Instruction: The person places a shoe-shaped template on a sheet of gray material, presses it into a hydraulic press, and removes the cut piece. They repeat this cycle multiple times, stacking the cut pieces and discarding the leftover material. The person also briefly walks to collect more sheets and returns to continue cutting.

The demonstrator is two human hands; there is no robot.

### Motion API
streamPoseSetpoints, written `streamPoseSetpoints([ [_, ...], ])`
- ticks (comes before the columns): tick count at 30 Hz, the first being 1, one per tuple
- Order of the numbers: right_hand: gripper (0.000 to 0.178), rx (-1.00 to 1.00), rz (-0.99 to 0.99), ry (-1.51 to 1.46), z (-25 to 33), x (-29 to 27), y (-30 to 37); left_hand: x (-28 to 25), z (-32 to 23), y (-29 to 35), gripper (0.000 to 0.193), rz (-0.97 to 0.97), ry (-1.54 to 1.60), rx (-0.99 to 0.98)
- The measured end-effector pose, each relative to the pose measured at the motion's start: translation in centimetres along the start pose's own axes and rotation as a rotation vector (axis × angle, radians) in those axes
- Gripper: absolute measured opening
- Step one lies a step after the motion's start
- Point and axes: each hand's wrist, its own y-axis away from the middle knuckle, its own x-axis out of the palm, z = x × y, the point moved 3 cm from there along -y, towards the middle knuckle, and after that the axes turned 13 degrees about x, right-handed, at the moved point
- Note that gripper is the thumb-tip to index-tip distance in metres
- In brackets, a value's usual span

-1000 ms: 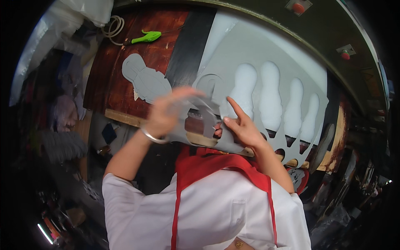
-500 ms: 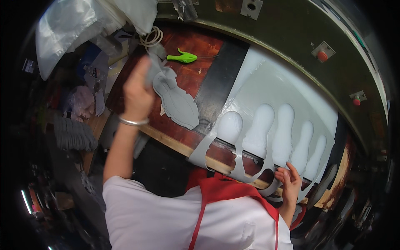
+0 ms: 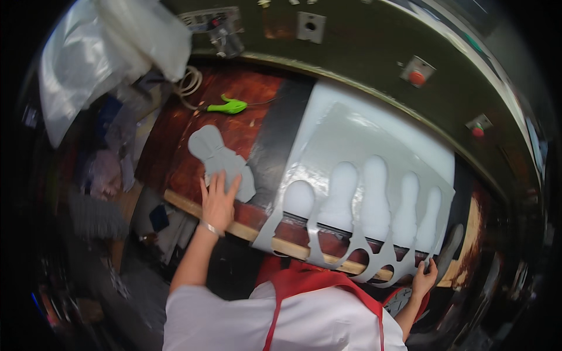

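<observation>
My left hand (image 3: 218,202) lies with spread fingers on the near end of a small stack of grey sole-shaped pieces (image 3: 214,146) on the red-brown tabletop. On the white board to the right is a thin grey sheet (image 3: 363,131) with a row of sole-shaped holes, the white showing through. Its cut strips overhang the table's front edge. Down at the sheet's near right corner, my right hand (image 3: 424,278) has thumb and fingers closed on the edge of the last strip.
A bright green air blow gun (image 3: 228,106) with a coiled hose lies behind the stack. Along the back runs a dark green machine beam (image 3: 351,55) with red buttons. Clear plastic bags (image 3: 96,55) hang at the far left. A dark flat piece (image 3: 452,248) sits beside my right hand.
My left hand has come down from the stack's far end to its near end, and the piece it was moving now rests there. My right hand has shifted to the sheet's corner strip and closed.
</observation>
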Motion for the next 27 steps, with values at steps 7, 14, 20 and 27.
streamPoseSetpoints([
  [7,0.03,-0.304,-0.319,0.125,-1.7,-0.1,1.3,5.3,-10.0,2.1,0.04,-0.184,1.049,-0.215],
  [14,0.035,0.015,-0.17,-0.032,-1.9,1.7,2.3,4.8,-8.2,-2.0,0.05,-0.304,0.729,-0.074],
  [20,0.034,0.115,-0.106,-0.7,-2.0,-1.9,4.6,5.6,-7.3,-7.6,0.049,-0.117,1.006,-0.28],
  [27,0.013,0.206,0.189,-1.039,-4.4,-5.9,15.9,5.4,-6.6,-14.1,0.053,0.077,0.997,0.017],
])
